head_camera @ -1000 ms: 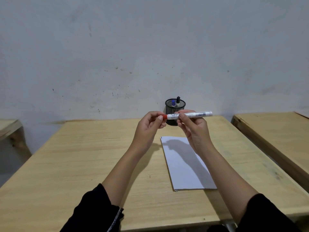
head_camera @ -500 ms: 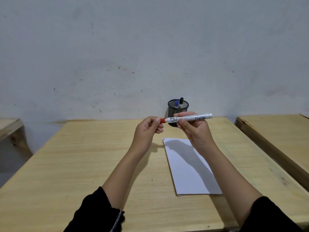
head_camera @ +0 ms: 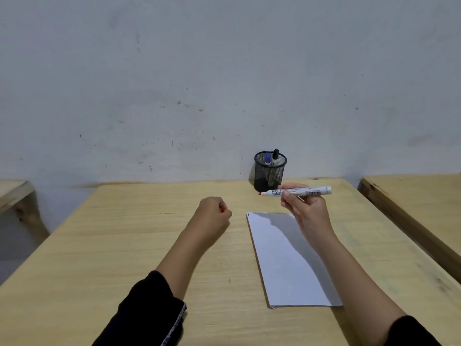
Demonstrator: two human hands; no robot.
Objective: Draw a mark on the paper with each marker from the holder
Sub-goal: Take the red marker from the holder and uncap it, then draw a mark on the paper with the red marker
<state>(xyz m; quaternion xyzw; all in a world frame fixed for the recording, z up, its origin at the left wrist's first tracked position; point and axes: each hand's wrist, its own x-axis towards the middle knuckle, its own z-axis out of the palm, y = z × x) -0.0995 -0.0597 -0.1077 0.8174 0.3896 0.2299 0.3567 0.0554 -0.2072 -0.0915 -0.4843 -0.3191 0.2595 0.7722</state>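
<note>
My right hand (head_camera: 308, 213) holds a white marker (head_camera: 309, 191) level above the far end of the white paper (head_camera: 287, 260), its bare red tip pointing left. My left hand (head_camera: 212, 216) is closed low over the table, left of the paper, with the red cap (head_camera: 222, 209) just showing between its fingers. A black mesh holder (head_camera: 270, 174) stands at the table's far edge by the wall. A blue-capped marker (head_camera: 267, 159) and a black-capped marker (head_camera: 275, 156) stand in it.
The wooden table (head_camera: 119, 245) runs up to a grey wall. A second wooden table (head_camera: 419, 196) stands close on the right, and the corner of another (head_camera: 12, 191) shows at the left.
The red cap has come off the marker. My left hand has moved down and left with the cap, while my right hand has shifted right with the uncapped marker.
</note>
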